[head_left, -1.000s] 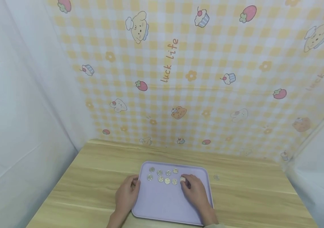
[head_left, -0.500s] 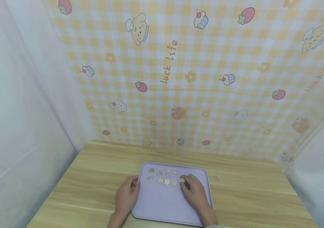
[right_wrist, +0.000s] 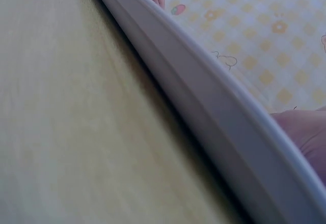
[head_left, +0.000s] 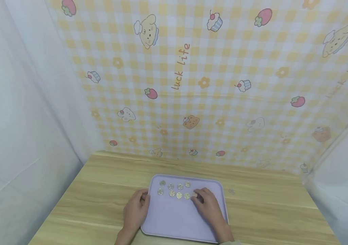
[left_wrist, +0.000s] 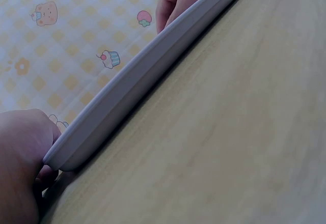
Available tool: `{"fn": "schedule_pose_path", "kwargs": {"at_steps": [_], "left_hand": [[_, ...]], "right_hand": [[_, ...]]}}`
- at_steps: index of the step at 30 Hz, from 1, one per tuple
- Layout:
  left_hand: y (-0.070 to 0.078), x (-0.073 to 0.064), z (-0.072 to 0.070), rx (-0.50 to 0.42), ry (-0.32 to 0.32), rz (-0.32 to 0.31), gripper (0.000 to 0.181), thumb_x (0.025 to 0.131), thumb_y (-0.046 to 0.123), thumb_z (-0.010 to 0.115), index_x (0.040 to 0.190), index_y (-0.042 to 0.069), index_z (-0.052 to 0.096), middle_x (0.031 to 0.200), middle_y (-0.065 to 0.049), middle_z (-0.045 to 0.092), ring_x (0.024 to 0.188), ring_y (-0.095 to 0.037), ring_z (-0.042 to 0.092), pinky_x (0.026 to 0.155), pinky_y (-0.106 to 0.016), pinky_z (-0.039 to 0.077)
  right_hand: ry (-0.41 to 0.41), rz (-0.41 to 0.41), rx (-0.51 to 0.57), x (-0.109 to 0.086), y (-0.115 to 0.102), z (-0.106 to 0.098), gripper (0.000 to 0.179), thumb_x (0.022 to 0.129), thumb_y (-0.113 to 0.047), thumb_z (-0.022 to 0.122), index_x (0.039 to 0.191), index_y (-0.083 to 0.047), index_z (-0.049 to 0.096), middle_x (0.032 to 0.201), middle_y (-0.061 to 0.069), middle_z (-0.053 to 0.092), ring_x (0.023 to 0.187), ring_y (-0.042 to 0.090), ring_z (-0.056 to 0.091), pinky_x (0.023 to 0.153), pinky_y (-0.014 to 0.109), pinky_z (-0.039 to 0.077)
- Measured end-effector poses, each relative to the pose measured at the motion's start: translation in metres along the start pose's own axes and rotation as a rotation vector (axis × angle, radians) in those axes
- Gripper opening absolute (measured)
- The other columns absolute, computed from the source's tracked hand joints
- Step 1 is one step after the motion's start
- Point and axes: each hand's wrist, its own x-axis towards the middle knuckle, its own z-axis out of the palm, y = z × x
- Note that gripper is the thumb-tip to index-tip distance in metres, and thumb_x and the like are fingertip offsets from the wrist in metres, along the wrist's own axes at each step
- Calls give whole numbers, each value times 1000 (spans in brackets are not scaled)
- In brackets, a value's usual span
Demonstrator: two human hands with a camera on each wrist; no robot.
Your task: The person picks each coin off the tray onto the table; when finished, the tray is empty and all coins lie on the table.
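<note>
A lavender tray [head_left: 174, 217] lies on the wooden table, with two rows of shiny round coins near its far side. My left hand [head_left: 136, 208] grips the tray's left edge; in the left wrist view, fingers of the left hand [left_wrist: 23, 152] show above and below the rim. Over the tray's right part, my right hand [head_left: 208, 206] pinches a coin [head_left: 194, 194] between thumb and fingers at the right end of the nearer row. Beside that coin is another coin [head_left: 186, 196]. The right wrist view shows mostly the tray's outer wall [right_wrist: 204, 102], which hides the coins.
One more coin [head_left: 232, 191] lies on the table [head_left: 268, 207], just right of the tray. A yellow checked cloth [head_left: 204, 102] with cartoon prints hangs behind the table. White sheets [head_left: 23, 119] close off both sides.
The right hand has shifted slightly left with the coin, which now sits a little closer to its neighbour in the nearer row. The left hand keeps its grip on the tray.
</note>
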Motion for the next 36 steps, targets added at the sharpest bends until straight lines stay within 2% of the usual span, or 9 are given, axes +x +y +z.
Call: {"fn": "schedule_pose_path", "kwargs": {"at_steps": [8, 14, 19, 24, 29, 36], "left_hand": [[-2, 0, 1, 5, 11, 14, 23, 92, 18, 68, 114, 10, 70, 84, 5, 66, 53, -1, 43, 49, -19, 36], [-2, 0, 1, -3, 10, 19, 23, 92, 17, 68, 114, 10, 70, 84, 5, 65, 54, -1, 43, 49, -19, 37], [-2, 0, 2, -2, 17, 19, 23, 92, 17, 68, 114, 10, 70, 83, 5, 65, 54, 0, 43, 49, -19, 37], [-2, 0, 1, -3, 25, 20, 23, 92, 17, 69, 113, 10, 70, 83, 5, 65, 53, -1, 44, 49, -19, 37], [-2, 0, 1, 3, 28, 23, 22, 91, 18, 69, 113, 11, 70, 83, 6, 65, 53, -1, 43, 50, -19, 37], [-3, 0, 2, 3, 32, 26, 23, 91, 18, 69, 113, 11, 70, 82, 6, 65, 53, 0, 43, 50, -19, 37]], "right_hand": [[14, 2, 8, 0, -1, 0, 23, 82, -26, 81, 99, -12, 74, 78, -15, 55, 70, -2, 48, 65, 19, 48], [34, 5, 18, 0, 0, 0, 21, 82, -28, 80, 97, -16, 73, 81, -15, 57, 73, -1, 50, 68, 22, 49], [89, -1, -15, 0, 2, 1, 25, 82, -31, 81, 102, -18, 73, 87, -12, 64, 81, 3, 56, 79, 31, 52], [170, -50, -33, 2, 2, 1, 26, 78, -31, 84, 100, -18, 74, 86, -11, 67, 84, 7, 60, 85, 38, 48], [236, -93, -52, 2, 4, 2, 28, 75, -30, 87, 97, -18, 75, 83, -10, 67, 81, 6, 59, 80, 34, 46], [266, -88, -60, 3, 3, 0, 29, 74, -29, 87, 97, -17, 75, 83, -7, 70, 80, 9, 60, 78, 34, 46]]}}
